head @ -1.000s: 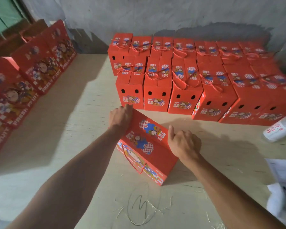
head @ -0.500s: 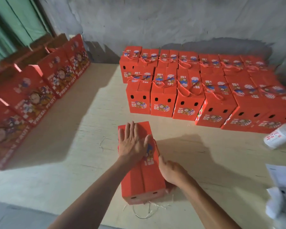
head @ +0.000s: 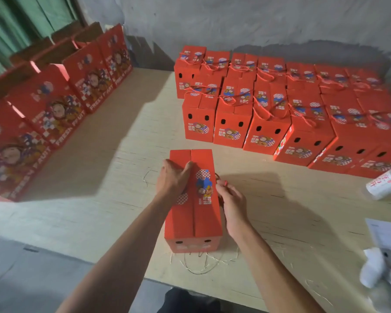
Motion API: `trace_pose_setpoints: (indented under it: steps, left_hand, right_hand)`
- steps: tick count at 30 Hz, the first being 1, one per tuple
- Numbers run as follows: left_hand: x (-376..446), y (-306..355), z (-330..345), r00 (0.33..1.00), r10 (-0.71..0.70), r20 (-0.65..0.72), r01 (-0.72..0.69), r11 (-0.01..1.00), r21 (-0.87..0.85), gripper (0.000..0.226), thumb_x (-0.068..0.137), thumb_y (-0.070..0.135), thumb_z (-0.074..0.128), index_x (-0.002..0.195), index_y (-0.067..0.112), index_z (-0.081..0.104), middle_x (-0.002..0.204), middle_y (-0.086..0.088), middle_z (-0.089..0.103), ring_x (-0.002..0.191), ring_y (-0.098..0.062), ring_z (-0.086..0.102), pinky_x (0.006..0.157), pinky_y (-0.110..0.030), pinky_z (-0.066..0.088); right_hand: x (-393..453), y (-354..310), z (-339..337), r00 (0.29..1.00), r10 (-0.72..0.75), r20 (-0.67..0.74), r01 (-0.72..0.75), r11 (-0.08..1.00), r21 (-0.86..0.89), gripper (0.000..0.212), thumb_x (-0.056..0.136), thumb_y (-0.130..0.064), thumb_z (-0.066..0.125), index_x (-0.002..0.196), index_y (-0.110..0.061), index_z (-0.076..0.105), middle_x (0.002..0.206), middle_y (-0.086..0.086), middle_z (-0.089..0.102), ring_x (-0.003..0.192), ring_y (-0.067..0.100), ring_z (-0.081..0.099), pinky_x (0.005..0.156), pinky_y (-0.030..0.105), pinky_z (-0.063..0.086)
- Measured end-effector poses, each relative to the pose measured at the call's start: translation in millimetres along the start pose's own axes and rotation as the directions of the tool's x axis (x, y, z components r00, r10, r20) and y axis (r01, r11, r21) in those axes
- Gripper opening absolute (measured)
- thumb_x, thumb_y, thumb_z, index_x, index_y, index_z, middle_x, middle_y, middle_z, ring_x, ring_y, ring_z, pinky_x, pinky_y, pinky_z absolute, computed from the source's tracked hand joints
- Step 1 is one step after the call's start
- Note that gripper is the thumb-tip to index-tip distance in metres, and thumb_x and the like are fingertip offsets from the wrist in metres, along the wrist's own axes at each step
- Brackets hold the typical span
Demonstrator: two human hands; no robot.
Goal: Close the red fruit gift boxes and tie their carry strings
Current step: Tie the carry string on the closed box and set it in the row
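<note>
Centrally, the closed red cardboard gift box [head: 193, 213] stands on the pale wooden table [head: 303, 222]. Upon its top flaps the left hand [head: 173, 180] presses flat, fingers together. Beside its right edge the right hand [head: 231, 201] pinches a red carry string [head: 221, 182]. Beyond the box, tied red boxes [head: 269, 114] stand in rows.

Your left hand [head: 173, 180] lies palm down, fingers curled over a red box [head: 193, 222] top, forearm extended. Your right hand [head: 231, 203] is beside that box's right flank, fingers pinching a red string [head: 224, 183].
</note>
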State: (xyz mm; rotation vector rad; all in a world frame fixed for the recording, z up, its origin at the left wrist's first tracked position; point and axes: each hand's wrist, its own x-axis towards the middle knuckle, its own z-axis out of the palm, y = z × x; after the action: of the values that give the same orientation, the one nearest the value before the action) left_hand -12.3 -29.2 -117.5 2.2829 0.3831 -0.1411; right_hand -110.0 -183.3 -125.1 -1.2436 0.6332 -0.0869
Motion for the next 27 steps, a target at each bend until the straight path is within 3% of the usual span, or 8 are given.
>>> trace_pose_setpoints:
  steps: [2, 4, 10, 12, 16, 21, 24, 27]
  left_hand:
    - [1, -9, -8, 0.991, 0.023, 0.129, 0.007, 0.974, -0.227, 0.056, 0.075, 0.072, 0.072, 0.084, 0.018, 0.062, 0.076, -0.003, 0.073, 0.063, -0.014, 0.068, 0.062, -0.031, 0.054]
    - [-2, -22, -14, 0.964, -0.034, 0.265, 0.119, 0.943, -0.312, 0.051, 0.074, 0.066, 0.079, 0.077, 0.016, 0.072, 0.077, -0.004, 0.076, 0.063, -0.013, 0.072, 0.06, -0.026, 0.058]
    - [-23, -56, -29, 0.811, 0.047, 0.583, 0.154, 0.944, -0.291, 0.056, 0.06, 0.064, 0.089, 0.1, 0.025, 0.081, 0.098, -0.005, 0.079, 0.092, -0.023, 0.077, 0.081, -0.042, 0.063]
    - [-32, -60, -25, 0.792, 0.103, 0.602, 0.164, 0.914, -0.372, 0.064, 0.062, 0.055, 0.09, 0.113, 0.018, 0.076, 0.111, -0.012, 0.076, 0.105, -0.036, 0.073, 0.095, -0.056, 0.056]
    - [-34, -57, -31, 0.792, 0.158, 0.589, 0.122, 0.905, -0.407, 0.055, 0.064, 0.059, 0.09, 0.107, 0.026, 0.077, 0.105, -0.006, 0.078, 0.097, -0.029, 0.076, 0.092, -0.053, 0.06]
    - [-33, -58, -32, 0.927, -0.088, 0.365, 0.142, 0.982, -0.123, 0.094, 0.053, 0.097, 0.06, 0.105, 0.019, 0.056, 0.099, -0.003, 0.069, 0.09, -0.021, 0.069, 0.084, -0.044, 0.059]
    - [-22, -57, -33, 0.935, -0.071, 0.347, 0.151, 0.966, -0.21, 0.093, 0.061, 0.094, 0.057, 0.095, 0.008, 0.063, 0.087, -0.011, 0.07, 0.08, -0.024, 0.068, 0.076, -0.044, 0.056]
    - [-12, -56, -39, 0.917, 0.03, 0.397, 0.111, 0.939, -0.326, 0.075, 0.078, 0.072, 0.071, 0.086, -0.003, 0.067, 0.076, -0.016, 0.07, 0.067, -0.022, 0.064, 0.059, -0.036, 0.05]
  right_hand:
    - [-2, -4, 9, 0.996, -0.094, 0.0, 0.094, 0.994, -0.057, 0.003, 0.09, -0.018, 0.076, 0.089, -0.017, 0.078, 0.088, -0.005, 0.076, 0.08, 0.008, 0.066, 0.069, 0.017, 0.05]
    - [-4, -9, 19, 0.983, -0.185, 0.018, 0.186, 0.98, -0.075, 0.009, 0.092, -0.013, 0.074, 0.085, -0.018, 0.077, 0.101, -0.007, 0.076, 0.087, 0.0, 0.069, 0.074, 0.011, 0.05]
    - [-1, -8, 31, 0.88, -0.415, 0.231, 0.47, 0.691, -0.548, 0.035, 0.091, -0.014, 0.074, 0.122, -0.008, 0.06, 0.121, 0.003, 0.059, 0.114, 0.02, 0.059, 0.094, 0.019, 0.041]
    - [-3, -3, 35, 0.889, -0.388, 0.245, 0.446, 0.607, -0.658, 0.049, 0.095, -0.018, 0.068, 0.139, -0.005, 0.048, 0.136, 0.01, 0.054, 0.124, 0.027, 0.055, 0.098, 0.025, 0.041]
    - [-2, 2, 41, 0.894, -0.39, 0.219, 0.405, 0.498, -0.767, 0.053, 0.104, -0.025, 0.054, 0.152, -0.008, 0.038, 0.153, 0.01, 0.048, 0.133, 0.028, 0.053, 0.095, 0.03, 0.044]
    - [-1, -1, 46, 0.864, -0.478, 0.161, 0.429, 0.529, -0.732, 0.031, 0.099, -0.016, 0.064, 0.127, -0.003, 0.061, 0.127, 0.011, 0.064, 0.114, 0.029, 0.062, 0.093, 0.027, 0.044]
    - [-1, -1, 48, 0.824, -0.537, 0.179, 0.448, 0.426, -0.786, 0.009, 0.094, -0.017, 0.068, 0.094, -0.009, 0.065, 0.111, 0.006, 0.063, 0.104, 0.028, 0.061, 0.079, 0.03, 0.047]
    - [-5, -1, 57, 0.725, -0.658, 0.203, 0.496, 0.295, -0.817, 0.019, 0.093, -0.016, 0.072, 0.079, -0.004, 0.066, 0.113, 0.011, 0.069, 0.11, 0.029, 0.062, 0.085, 0.038, 0.054]
